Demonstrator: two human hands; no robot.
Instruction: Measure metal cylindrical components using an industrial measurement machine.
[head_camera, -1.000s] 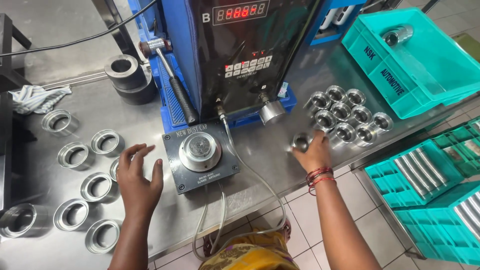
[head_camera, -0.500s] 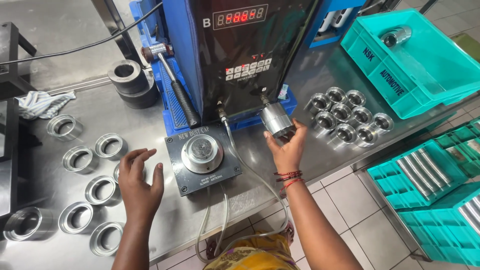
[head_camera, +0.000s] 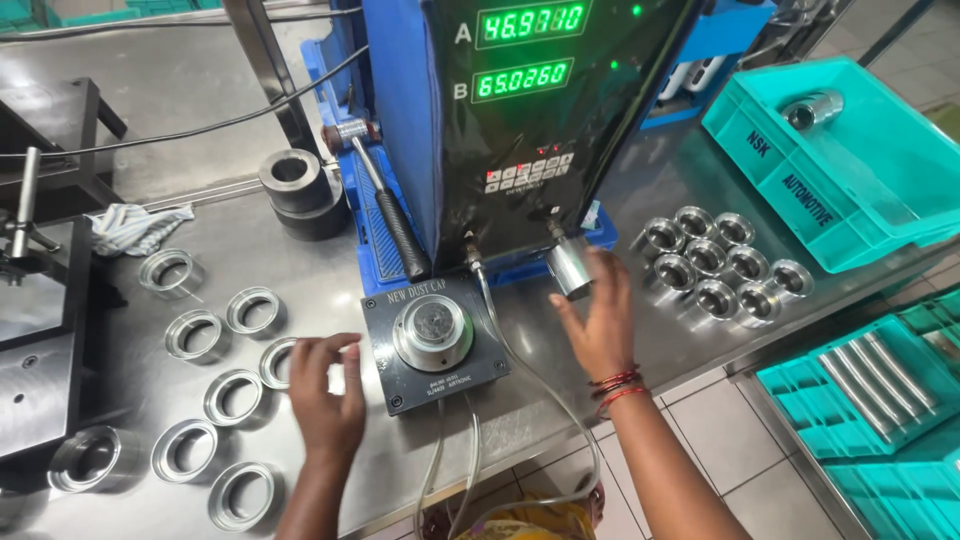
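Note:
My right hand (head_camera: 598, 320) holds a shiny steel cylinder (head_camera: 570, 268) up against a probe at the base of the blue gauge machine (head_camera: 520, 120). My left hand (head_camera: 325, 395) rests with curled fingers on the steel table, touching one of the metal rings (head_camera: 280, 362). Between my hands sits a dark square fixture (head_camera: 432, 342) with a round metal gauge head (head_camera: 432, 332) on top.
Several metal rings (head_camera: 200, 400) lie at the left. A cluster of steel cylinders (head_camera: 722, 262) stands at the right. Teal bins (head_camera: 850, 180) hold one cylinder (head_camera: 812, 108) and rods (head_camera: 880, 375). A hammer (head_camera: 385, 200), dark rings (head_camera: 298, 190), a rag (head_camera: 135, 228) and hoses (head_camera: 480, 450) are nearby.
My right hand picked a cylinder from the cluster at the right and carried it left to the machine's probe. My left hand stayed by the rings, fingers curling. The camera tilted up.

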